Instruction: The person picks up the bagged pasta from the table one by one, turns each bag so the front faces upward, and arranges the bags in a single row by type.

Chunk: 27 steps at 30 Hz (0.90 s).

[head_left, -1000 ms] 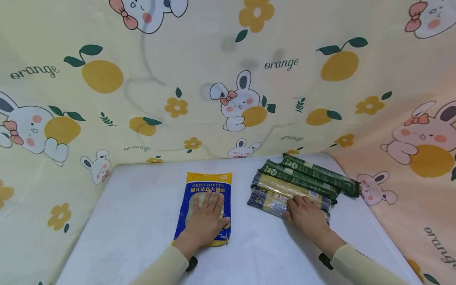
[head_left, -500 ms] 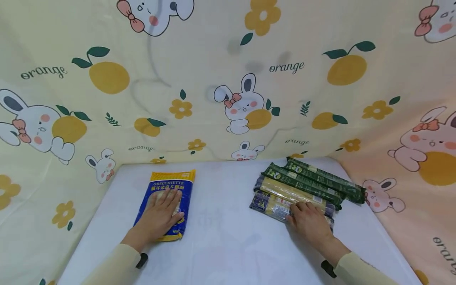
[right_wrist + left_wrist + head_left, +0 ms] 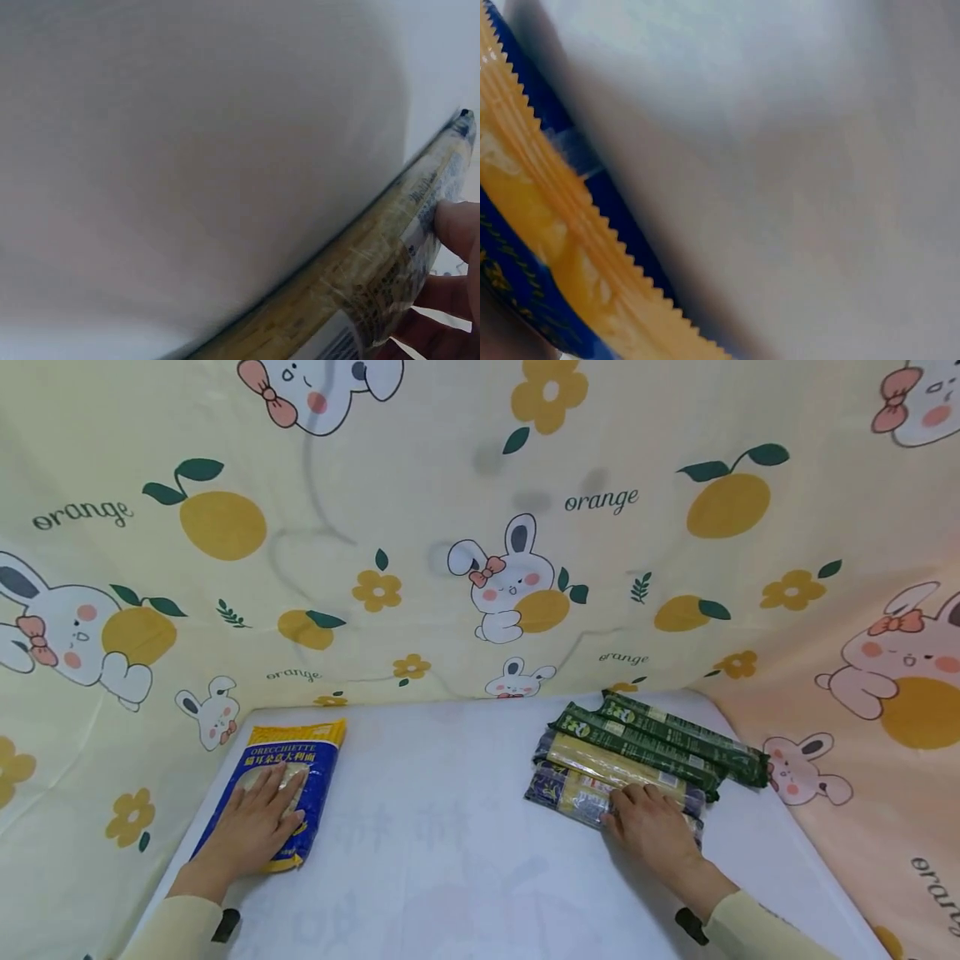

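Observation:
A blue and yellow bag of orecchiette pasta [image 3: 318,777] lies flat at the left side of the white table. My left hand [image 3: 251,827] rests on it, palm down, fingers extended over its front. In the left wrist view the yellow crimped end of the bag [image 3: 592,247] fills the left edge. On the right, my right hand [image 3: 654,828] grips the nearest long pack of spaghetti [image 3: 573,793], thumb on its near side and bent fingers over it. That see-through pack has dark blue ends; its right part is hidden under the hand.
Behind the gripped pack lie another see-through pack of long pasta [image 3: 600,762] and two dark green packs, one nearer [image 3: 637,742] and one farther [image 3: 686,728]. They lie close together on the white table [image 3: 435,877]. A patterned cloth [image 3: 420,527] hangs around it.
My left hand has slid the orecchiette bag leftward across the table, from the middle to the left side. The right hand and the long packs stay in place; the head view shifted slightly.

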Available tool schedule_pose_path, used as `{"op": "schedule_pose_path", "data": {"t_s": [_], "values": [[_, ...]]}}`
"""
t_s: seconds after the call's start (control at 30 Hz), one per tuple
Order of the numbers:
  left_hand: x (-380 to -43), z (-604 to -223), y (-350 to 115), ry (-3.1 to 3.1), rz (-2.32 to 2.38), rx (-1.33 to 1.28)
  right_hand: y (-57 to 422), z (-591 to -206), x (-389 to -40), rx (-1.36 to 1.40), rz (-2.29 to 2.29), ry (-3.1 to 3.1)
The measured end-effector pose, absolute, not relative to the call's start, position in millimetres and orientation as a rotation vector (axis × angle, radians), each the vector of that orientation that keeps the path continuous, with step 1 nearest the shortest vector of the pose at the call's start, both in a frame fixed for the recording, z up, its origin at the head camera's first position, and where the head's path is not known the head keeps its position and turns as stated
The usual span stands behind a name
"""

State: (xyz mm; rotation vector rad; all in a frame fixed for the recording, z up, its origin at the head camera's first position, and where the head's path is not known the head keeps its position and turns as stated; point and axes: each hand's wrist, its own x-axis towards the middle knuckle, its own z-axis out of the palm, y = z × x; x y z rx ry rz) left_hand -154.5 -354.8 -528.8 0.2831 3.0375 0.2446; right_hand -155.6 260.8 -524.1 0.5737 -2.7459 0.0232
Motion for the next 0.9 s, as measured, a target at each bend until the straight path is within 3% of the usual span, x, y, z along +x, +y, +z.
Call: {"op": "schedule_pose_path", "data": {"t_s": [0.5, 0.7, 0.9], "values": [[-154, -532, -345, 3.060, 0.251, 0.246, 247, -523, -146, 0.519, -0.056, -2.790], [-157, -532, -285, 3.200, 0.402, 0.108, 226, -523, -139, 0.488, -0.079, -2.766], [-153, -531, -199, 3.247, 0.514, 0.227, 177, -523, -135, 0.491, -0.036, -2.769]]}}
